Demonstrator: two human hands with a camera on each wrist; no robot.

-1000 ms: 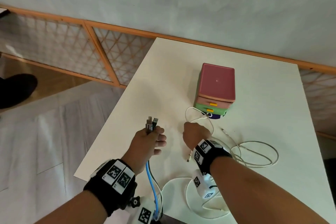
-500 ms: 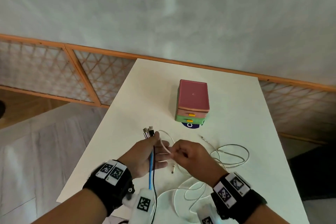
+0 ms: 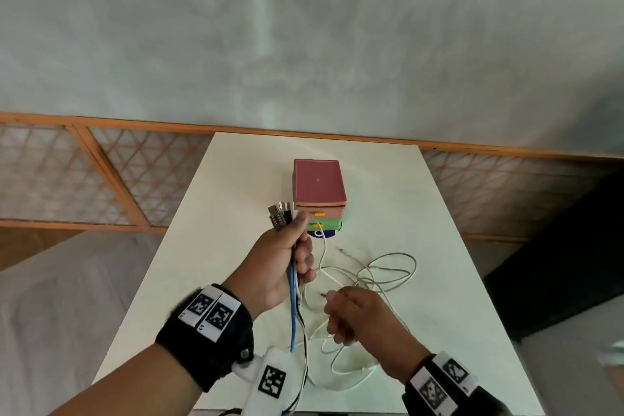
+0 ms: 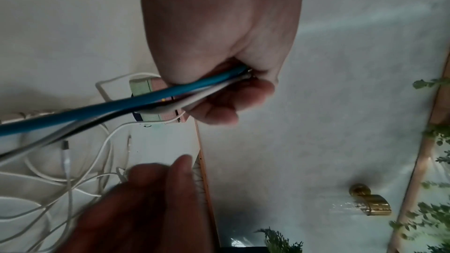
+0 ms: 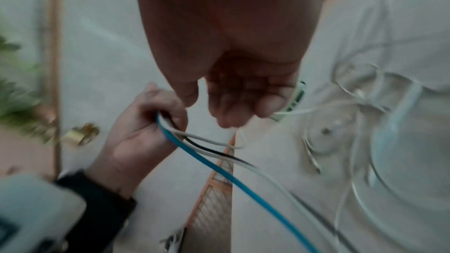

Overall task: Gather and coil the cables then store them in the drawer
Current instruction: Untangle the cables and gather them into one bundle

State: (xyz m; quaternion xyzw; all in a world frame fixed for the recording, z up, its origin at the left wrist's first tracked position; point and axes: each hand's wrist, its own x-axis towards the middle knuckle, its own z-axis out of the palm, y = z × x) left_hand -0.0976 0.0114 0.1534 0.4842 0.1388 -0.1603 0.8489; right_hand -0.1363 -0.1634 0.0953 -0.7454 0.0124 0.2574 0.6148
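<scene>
Since half a second ago, the left hand [image 3: 280, 267] has risen from near the table and now holds its bundle upright in front of the small drawer unit [image 3: 319, 194], while the right hand [image 3: 361, 321] has pulled back toward the person, apart from the left. Left fingers are wrapped tightly around several cables – a blue cable [image 3: 292, 307], a black one and white ones – with the USB plugs [image 3: 280, 214] sticking up above the fist. Right-hand fingers are curled, and a thin white cable [image 5: 295, 112] comes out beside them; if they really pinch it, I cannot tell, the wrist view is blurred. More loose white cables [image 3: 388, 272] lie in loops on the white table [image 3: 236, 179], between the hands and the drawer unit, whose drawers are closed.
</scene>
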